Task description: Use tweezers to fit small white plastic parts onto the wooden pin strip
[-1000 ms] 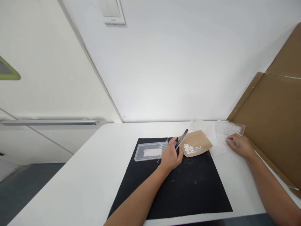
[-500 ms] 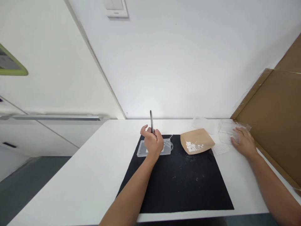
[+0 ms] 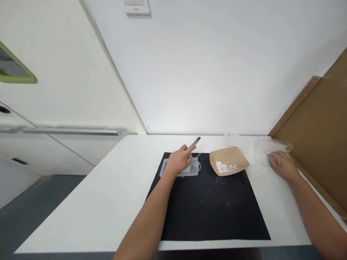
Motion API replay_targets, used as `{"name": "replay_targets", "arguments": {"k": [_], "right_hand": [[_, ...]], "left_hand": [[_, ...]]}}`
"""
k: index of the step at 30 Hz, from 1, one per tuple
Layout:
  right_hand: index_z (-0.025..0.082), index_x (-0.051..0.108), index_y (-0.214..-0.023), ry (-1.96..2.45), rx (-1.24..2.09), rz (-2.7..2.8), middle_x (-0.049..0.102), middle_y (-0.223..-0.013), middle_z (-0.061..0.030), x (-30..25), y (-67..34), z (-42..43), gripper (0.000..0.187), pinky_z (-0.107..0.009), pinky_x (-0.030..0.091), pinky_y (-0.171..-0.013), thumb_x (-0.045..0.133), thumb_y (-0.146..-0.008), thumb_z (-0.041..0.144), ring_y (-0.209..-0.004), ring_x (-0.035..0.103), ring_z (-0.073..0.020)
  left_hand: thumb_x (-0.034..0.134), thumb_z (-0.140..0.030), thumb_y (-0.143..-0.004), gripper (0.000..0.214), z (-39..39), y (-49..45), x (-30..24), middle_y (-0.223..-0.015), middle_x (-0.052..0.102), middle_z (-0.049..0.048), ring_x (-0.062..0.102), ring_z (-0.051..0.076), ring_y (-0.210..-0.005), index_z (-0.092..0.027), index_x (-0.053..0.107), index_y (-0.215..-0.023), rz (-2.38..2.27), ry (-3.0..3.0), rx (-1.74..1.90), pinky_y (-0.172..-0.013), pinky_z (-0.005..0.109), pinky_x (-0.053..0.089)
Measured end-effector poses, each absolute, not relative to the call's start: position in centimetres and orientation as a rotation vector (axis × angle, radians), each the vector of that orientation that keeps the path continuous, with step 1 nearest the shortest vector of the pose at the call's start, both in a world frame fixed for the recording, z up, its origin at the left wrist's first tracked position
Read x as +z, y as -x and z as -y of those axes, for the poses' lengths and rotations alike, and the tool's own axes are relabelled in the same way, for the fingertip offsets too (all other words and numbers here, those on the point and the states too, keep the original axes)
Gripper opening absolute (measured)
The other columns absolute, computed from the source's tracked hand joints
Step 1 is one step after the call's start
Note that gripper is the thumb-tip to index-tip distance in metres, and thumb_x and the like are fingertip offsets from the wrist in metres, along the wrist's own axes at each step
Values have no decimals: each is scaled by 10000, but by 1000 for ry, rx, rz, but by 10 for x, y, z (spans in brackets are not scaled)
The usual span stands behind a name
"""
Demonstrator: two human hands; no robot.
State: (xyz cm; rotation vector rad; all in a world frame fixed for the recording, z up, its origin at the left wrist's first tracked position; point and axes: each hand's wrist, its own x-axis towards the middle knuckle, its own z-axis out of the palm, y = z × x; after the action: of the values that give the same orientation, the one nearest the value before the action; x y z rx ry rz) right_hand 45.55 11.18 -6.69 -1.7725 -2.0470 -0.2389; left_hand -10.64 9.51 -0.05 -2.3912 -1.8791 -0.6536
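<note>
My left hand (image 3: 180, 159) is closed around a slim dark grey tool (image 3: 195, 141), which points up and to the right. Below that hand lies a flat clear plastic case (image 3: 193, 171) on a black mat (image 3: 217, 209), partly covered by the fingers. At the right, my right hand (image 3: 284, 165) is curled over the near side of an open clear plastic box (image 3: 273, 146). Its fingertips are drawn together there, and what they pinch is too small to make out. A brown paper tray (image 3: 230, 155) between the hands contains small white pieces (image 3: 224, 167).
A sheet of small white squares (image 3: 257, 170) lies between the tray and my right hand. Crumpled clear film (image 3: 235, 141) sits behind the tray. A cardboard panel (image 3: 320, 133) borders the right side of the white table (image 3: 108, 202), and a white wall (image 3: 206, 79) rises behind.
The tool in my left hand has swung from upright to slanting right, as that hand turned over. My right fingers went from spread on the box to curled together.
</note>
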Motion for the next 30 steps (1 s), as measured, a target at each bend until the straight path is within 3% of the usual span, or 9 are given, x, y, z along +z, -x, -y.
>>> {"name": "replay_targets", "arguments": {"k": [3, 7, 12, 16, 20, 24, 30], "right_hand": [[305, 704, -1083, 1818, -254, 1995, 730, -1171, -65, -59, -449, -108, 272, -539, 429, -1070, 501, -943, 420, -1201, 594, -348], [313, 718, -1055, 1852, -289, 1899, 753, -1130, -58, -48, -442, -102, 255, -538, 461, -993, 507, -937, 394, -1170, 616, -362], [305, 737, -1077, 1955, -299, 1568, 760, -935, -57, -39, -441, -96, 282, -406, 486, -726, 527, -907, 387, -852, 686, -288], [298, 720, -1127, 2001, -280, 1500, 742, -858, -46, -38, -447, -94, 305, -385, 451, -667, 530, -903, 382, -750, 670, -263], [299, 696, -1169, 1964, -203, 1636, 738, -906, -36, -40, -454, -96, 326, -372, 452, -678, 560, -895, 410, -796, 673, -251], [279, 702, -1150, 1867, -192, 1776, 728, -1031, -61, -45, -457, -98, 332, -397, 497, -814, 589, -880, 436, -962, 662, -268], [268, 689, -1164, 1784, -225, 1888, 693, -1100, -85, -53, -462, -103, 346, -429, 500, -949, 564, -916, 474, -1042, 651, -283]], "left_hand": [[401, -304, -1048, 430, -92, 101, -1, -1150, 621, 53, 646, 176, -769, -394, 607, -1413, 1782, 2467, -457, -644, 279, 442], [395, -347, -1049, 356, -89, 96, 2, -1125, 604, 63, 634, 182, -773, -317, 687, -1251, 1772, 2457, -440, -628, 287, 445], [484, -424, -1002, 321, -86, 98, 6, -1141, 592, 78, 631, 187, -764, -266, 709, -1167, 1728, 2501, -444, -611, 294, 436], [517, -446, -980, 317, -86, 99, 7, -1119, 594, 72, 643, 182, -760, -255, 736, -1106, 1708, 2556, -412, -622, 295, 438], [530, -472, -967, 334, -87, 102, 7, -1131, 601, 70, 652, 183, -756, -259, 742, -1114, 1685, 2590, -336, -625, 296, 443], [533, -484, -971, 352, -87, 104, 6, -1163, 608, 75, 663, 192, -784, -259, 739, -1146, 1677, 2609, -319, -637, 298, 452], [489, -543, -1007, 410, -86, 100, 4, -1166, 616, 79, 634, 153, -714, -253, 737, -1157, 1631, 2633, -328, -607, 276, 427]]}}
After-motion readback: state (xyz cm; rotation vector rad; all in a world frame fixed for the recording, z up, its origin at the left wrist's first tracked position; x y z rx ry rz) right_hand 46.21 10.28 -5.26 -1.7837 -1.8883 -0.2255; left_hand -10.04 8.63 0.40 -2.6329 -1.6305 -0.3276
